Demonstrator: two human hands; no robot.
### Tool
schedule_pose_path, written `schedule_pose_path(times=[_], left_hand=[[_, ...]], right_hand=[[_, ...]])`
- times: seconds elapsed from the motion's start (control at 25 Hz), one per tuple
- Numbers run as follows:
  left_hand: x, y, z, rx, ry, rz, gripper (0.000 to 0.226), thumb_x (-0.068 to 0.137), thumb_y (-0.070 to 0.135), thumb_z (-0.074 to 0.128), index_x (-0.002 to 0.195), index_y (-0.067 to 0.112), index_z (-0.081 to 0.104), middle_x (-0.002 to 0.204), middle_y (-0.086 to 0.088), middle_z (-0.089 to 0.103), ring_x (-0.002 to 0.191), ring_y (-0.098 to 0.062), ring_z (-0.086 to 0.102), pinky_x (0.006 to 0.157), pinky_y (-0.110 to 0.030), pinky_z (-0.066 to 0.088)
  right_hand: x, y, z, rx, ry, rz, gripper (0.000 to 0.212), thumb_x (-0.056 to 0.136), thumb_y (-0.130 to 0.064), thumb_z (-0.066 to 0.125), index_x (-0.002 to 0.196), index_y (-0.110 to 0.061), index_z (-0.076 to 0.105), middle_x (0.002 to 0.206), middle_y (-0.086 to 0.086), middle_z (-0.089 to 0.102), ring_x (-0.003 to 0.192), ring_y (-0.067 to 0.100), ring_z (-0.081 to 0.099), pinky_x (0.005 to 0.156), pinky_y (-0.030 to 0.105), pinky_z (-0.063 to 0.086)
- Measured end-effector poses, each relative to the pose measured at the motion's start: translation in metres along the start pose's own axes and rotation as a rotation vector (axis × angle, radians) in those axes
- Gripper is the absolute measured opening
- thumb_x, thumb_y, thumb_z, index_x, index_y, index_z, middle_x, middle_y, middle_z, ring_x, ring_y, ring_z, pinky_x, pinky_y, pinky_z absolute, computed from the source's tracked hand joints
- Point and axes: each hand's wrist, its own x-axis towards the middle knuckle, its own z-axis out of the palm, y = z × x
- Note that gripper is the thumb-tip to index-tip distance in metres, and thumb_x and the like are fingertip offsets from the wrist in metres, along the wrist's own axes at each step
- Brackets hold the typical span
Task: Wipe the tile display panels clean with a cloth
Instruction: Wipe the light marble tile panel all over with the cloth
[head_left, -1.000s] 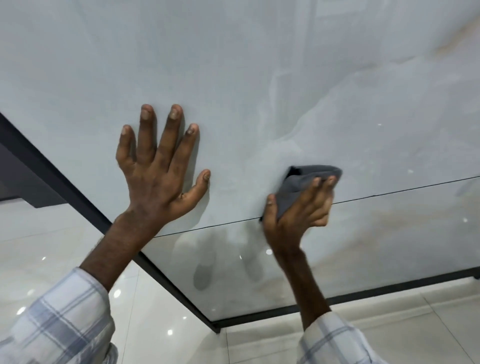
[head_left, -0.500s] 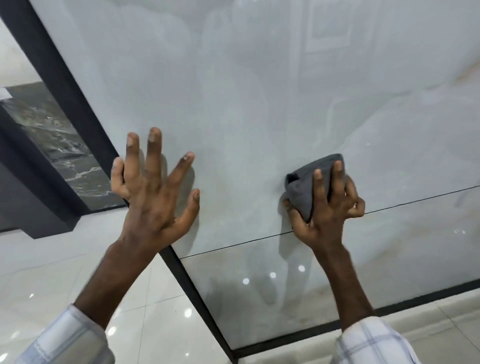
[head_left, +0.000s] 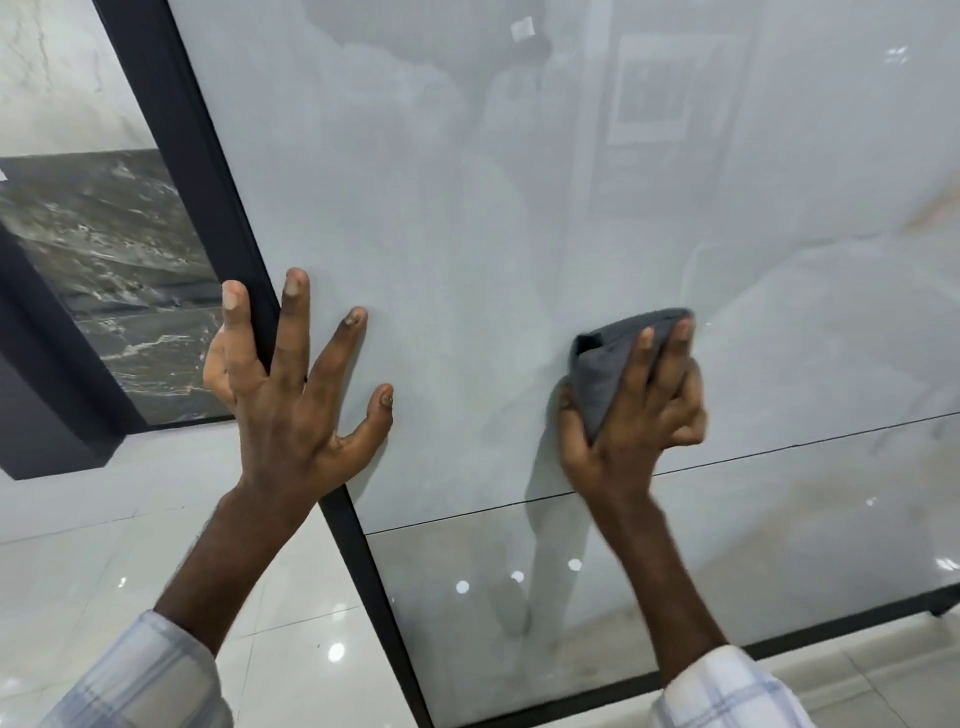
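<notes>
The grey cloth (head_left: 613, 358) is bunched against the pale tile panel (head_left: 467, 208), low on its upper sheet and just above the thin seam (head_left: 779, 449) that crosses the panel. The right hand (head_left: 639, 415) grips the cloth, fingers curled over the top of it and thumb tucked along its lower left edge, pressing it to the panel. The left hand (head_left: 291, 395) is spread wide at the panel's left edge, with the thumb and two fingers on the glossy face and another finger lying across the black frame (head_left: 208, 182) that borders the panel. Both wrists come out of light checked sleeves (head_left: 140, 680). Left of the panel, beyond the frame, stands a dark marbled tile (head_left: 119, 270) above a shiny white floor (head_left: 78, 545).
</notes>
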Motion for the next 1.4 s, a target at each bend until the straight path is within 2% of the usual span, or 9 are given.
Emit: schedule_pose_path(times=[0.12, 0.24, 0.48, 0.68, 0.88, 1.08, 1.16, 1.32, 1.4], left_hand=[[0.002, -0.003, -0.002, -0.005, -0.010, 0.027, 0.071, 0.102, 0.045, 0.052, 0.165, 0.021, 0.028, 0.159, -0.033, 0.036, 0.146, -0.063, 0.024, 0.122, -0.061, 0.011], [0.006, -0.002, -0.013, -0.027, -0.041, 0.016, 0.071, 0.099, 0.048, 0.057, 0.162, 0.023, 0.035, 0.173, -0.013, 0.014, 0.160, -0.036, 0.001, 0.119, -0.063, 0.017], [0.058, -0.003, -0.026, 0.011, -0.056, 0.023, 0.075, 0.098, 0.056, 0.057, 0.160, 0.020, 0.038, 0.168, -0.018, 0.026, 0.160, -0.034, 0.009, 0.111, -0.068, 0.023], [0.072, -0.007, -0.030, 0.031, -0.038, 0.047, 0.069, 0.097, 0.052, 0.060, 0.155, 0.017, 0.045, 0.170, -0.016, 0.023, 0.156, -0.035, 0.016, 0.111, -0.072, 0.023], [0.091, -0.017, -0.038, 0.060, -0.032, 0.087, 0.060, 0.097, 0.052, 0.061, 0.145, 0.016, 0.057, 0.169, -0.018, 0.027, 0.154, -0.037, 0.021, 0.114, -0.069, 0.021], [0.115, -0.026, -0.046, 0.084, -0.043, 0.140, 0.063, 0.094, 0.057, 0.060, 0.142, 0.015, 0.058, 0.171, -0.014, 0.024, 0.156, -0.037, 0.018, 0.115, -0.069, 0.020], [0.137, -0.035, -0.051, 0.105, -0.013, 0.156, 0.070, 0.093, 0.058, 0.059, 0.147, 0.013, 0.054, 0.171, -0.013, 0.023, 0.156, -0.036, 0.018, 0.116, -0.067, 0.019], [0.182, -0.047, -0.062, 0.132, 0.047, 0.164, 0.081, 0.094, 0.060, 0.057, 0.156, 0.009, 0.042, 0.172, -0.012, 0.022, 0.157, -0.034, 0.018, 0.117, -0.067, 0.020], [0.199, -0.049, -0.064, 0.159, 0.053, 0.195, 0.085, 0.095, 0.062, 0.054, 0.158, 0.008, 0.038, 0.172, -0.012, 0.022, 0.157, -0.035, 0.020, 0.119, -0.067, 0.018]], right_hand=[[-0.047, -0.014, 0.009, 0.056, -0.179, -0.490, 0.091, 0.081, -0.048, 0.057, 0.164, -0.030, 0.024, 0.175, 0.000, 0.007, 0.147, 0.040, 0.029, 0.095, 0.051, 0.030], [-0.026, 0.029, 0.004, 0.026, -0.182, -0.779, 0.083, 0.081, -0.047, 0.058, 0.160, -0.038, 0.035, 0.172, -0.005, 0.022, 0.150, 0.031, 0.030, 0.099, 0.054, 0.029], [0.065, 0.011, -0.012, 0.017, 0.046, 0.099, 0.088, 0.088, -0.048, 0.059, 0.162, -0.017, 0.024, 0.169, 0.018, 0.024, 0.144, 0.038, 0.033, 0.101, 0.058, 0.031], [0.070, 0.001, -0.010, 0.038, -0.051, -0.817, 0.075, 0.087, -0.046, 0.055, 0.159, -0.030, 0.042, 0.164, 0.001, 0.042, 0.145, 0.036, 0.043, 0.098, 0.054, 0.032], [0.138, -0.010, -0.025, 0.016, 0.151, 0.050, 0.084, 0.085, -0.045, 0.063, 0.160, -0.019, 0.036, 0.167, 0.011, 0.032, 0.140, 0.037, 0.041, 0.101, 0.053, 0.031], [0.134, -0.024, -0.025, 0.044, -0.020, -0.910, 0.071, 0.087, -0.044, 0.058, 0.156, -0.030, 0.047, 0.164, 0.004, 0.041, 0.144, 0.036, 0.045, 0.099, 0.053, 0.030], [0.182, -0.009, -0.033, -0.037, 0.027, -0.817, 0.076, 0.087, -0.048, 0.056, 0.159, -0.033, 0.039, 0.166, 0.003, 0.037, 0.145, 0.034, 0.042, 0.101, 0.052, 0.026], [0.239, -0.028, -0.045, 0.058, 0.174, 0.040, 0.084, 0.087, -0.048, 0.057, 0.163, -0.023, 0.030, 0.171, 0.005, 0.024, 0.140, 0.037, 0.039, 0.103, 0.055, 0.031], [0.229, -0.043, -0.040, 0.001, 0.137, -0.344, 0.086, 0.085, -0.044, 0.060, 0.162, -0.019, 0.032, 0.169, 0.011, 0.028, 0.141, 0.043, 0.041, 0.099, 0.053, 0.030]])
